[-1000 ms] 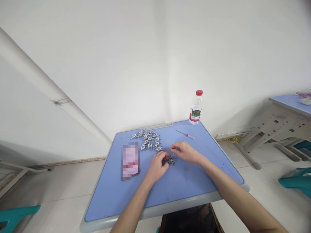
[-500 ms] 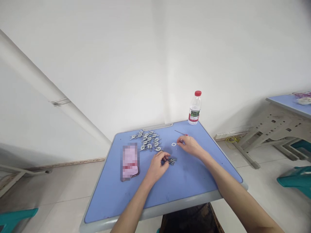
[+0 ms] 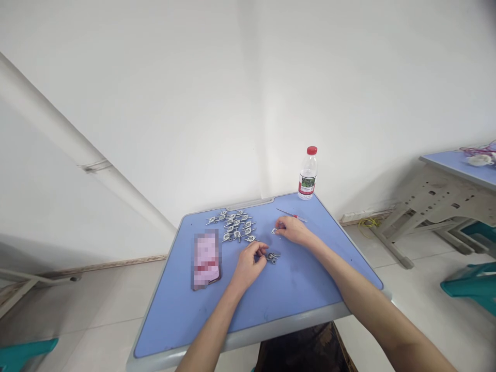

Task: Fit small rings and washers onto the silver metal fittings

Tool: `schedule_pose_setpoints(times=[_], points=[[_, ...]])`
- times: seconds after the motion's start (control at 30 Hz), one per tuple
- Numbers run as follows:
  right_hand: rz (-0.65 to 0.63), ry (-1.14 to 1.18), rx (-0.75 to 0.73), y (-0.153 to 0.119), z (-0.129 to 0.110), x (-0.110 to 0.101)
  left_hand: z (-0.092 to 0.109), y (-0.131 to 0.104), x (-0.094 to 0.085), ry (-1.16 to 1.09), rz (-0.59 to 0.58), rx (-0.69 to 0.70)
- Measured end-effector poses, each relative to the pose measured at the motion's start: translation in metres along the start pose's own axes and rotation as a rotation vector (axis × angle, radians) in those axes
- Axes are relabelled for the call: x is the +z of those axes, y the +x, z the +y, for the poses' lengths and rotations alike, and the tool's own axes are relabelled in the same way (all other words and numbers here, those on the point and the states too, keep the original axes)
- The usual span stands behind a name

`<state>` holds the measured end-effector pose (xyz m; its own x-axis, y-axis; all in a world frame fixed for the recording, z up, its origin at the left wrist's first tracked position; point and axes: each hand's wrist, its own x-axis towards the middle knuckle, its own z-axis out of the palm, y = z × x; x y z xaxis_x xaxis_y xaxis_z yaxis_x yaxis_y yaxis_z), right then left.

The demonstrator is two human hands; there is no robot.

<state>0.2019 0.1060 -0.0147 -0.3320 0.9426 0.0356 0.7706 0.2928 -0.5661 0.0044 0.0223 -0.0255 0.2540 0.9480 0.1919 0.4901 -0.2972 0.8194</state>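
Observation:
On the blue table [image 3: 306,279], my left hand [image 3: 251,261] has its fingertips curled at a small dark metal part [image 3: 273,257], which it grips at its left side. Up and to the right, my right hand [image 3: 291,230] has thumb and finger closed at the edge of a small flat silver plate [image 3: 274,231]. A thin tool with a red middle [image 3: 295,216] lies just beyond the right hand. Several silver metal parts [image 3: 233,223] sit grouped at the back left of the table.
A phone with a blurred pink screen [image 3: 206,256] lies left of my left hand. A red-capped bottle [image 3: 307,175] stands at the back right corner. Another table [image 3: 461,165] is at the right, with a teal stool [image 3: 470,285] below.
My right hand has moved slightly left onto the flat silver plate, which lay uncovered beside it before. My left hand remains at the dark metal part. The view has shifted slightly.

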Motion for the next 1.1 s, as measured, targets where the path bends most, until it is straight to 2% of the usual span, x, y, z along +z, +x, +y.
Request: schedule_pose_setpoints(times=[0.23, 0.4, 0.53, 0.7, 0.93, 1.1], points=[[0.033, 0.113, 0.054, 0.003, 0.002, 0.002, -0.002, 0.001, -0.001, -0.004, 0.01, -0.002], [0.044, 0.306, 0.023, 0.0, 0.0, -0.001, -0.002, 0.001, -0.004, -0.022, 0.093, 0.037], [-0.008, 0.473, -0.041, -0.012, -0.011, -0.003, 0.002, 0.0, -0.006, -0.074, 0.175, 0.052], [-0.03, 0.731, -0.105, -0.026, -0.029, 0.008, 0.004, -0.002, -0.004, -0.166, 0.143, 0.036], [-0.058, 0.716, -0.125, -0.033, -0.039, 0.019, 0.006, -0.005, -0.005, -0.239, 0.173, 0.009], [-0.075, 0.745, -0.12, -0.036, -0.041, 0.022, 0.004, -0.002, -0.002, -0.419, 0.201, -0.058]])
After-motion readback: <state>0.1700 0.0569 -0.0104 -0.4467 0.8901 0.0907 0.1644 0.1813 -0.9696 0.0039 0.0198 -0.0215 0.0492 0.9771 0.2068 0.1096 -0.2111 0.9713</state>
